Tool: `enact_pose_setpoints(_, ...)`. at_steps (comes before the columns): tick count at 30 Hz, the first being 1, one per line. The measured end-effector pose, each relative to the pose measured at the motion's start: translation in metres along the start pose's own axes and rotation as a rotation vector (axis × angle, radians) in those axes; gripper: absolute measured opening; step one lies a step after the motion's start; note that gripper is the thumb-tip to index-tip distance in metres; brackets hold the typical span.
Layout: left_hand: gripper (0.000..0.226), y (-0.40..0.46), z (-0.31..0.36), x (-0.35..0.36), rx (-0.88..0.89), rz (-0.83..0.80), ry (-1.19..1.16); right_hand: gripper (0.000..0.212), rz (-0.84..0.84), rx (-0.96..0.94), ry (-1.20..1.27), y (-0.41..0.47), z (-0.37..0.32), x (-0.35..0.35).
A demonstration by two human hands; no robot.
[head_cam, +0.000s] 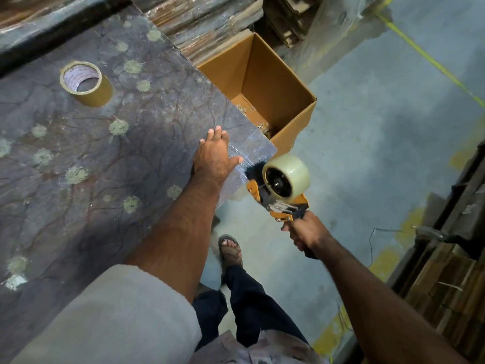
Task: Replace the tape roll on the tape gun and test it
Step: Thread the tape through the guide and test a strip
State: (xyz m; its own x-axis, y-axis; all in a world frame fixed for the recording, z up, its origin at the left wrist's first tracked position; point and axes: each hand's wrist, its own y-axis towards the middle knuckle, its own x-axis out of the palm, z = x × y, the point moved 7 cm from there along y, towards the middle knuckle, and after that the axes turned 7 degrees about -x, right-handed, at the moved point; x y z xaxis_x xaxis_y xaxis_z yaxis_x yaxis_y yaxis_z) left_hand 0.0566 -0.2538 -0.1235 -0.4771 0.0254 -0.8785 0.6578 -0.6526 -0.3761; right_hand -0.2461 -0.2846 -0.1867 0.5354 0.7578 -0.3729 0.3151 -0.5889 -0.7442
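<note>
Two hands: left hand (215, 156) flat, fingers straight on table (78, 153); right hand (305, 233) clenched round tape gun (278, 189) handle.

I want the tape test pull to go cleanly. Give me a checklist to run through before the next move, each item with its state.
1. Clear tape roll seated on the orange and black tape gun: ok.
2. Right hand grips the gun's handle: ok.
3. Left hand lies flat, fingers straight, on the dark patterned table top near its corner: ok.
4. Tape end stuck down on the table: cannot tell; a shiny strip shows beside the left hand.
5. Gun's blade end at the table edge: ok.
6. Brown tape roll lies apart, far side of the table: ok.
</note>
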Motion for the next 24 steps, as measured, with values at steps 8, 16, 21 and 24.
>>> enact_pose_setpoints(8, 0.087, 0.007, -0.007, 0.01, 0.072, 0.041, -0.056, 0.039, -0.229, 0.175, 0.431, -0.034, 0.07, 0.054)
enact_pose_setpoints(16, 0.078, -0.019, -0.035, -0.016, 0.014, 0.069, -0.489, 0.026, -0.496, 0.172, 0.835, -0.067, -0.023, 0.043)
enact_pose_setpoints(21, 0.071, -0.052, -0.071, -0.042, -0.066, 0.064, -0.571, 0.028, -0.656, 0.05, 0.945, -0.086, -0.095, 0.063)
enact_pose_setpoints(24, 0.062, -0.074, -0.107, -0.06, -0.168, 0.095, -0.614, 0.028, -0.714, -0.002, 0.909, -0.098, -0.133, 0.081)
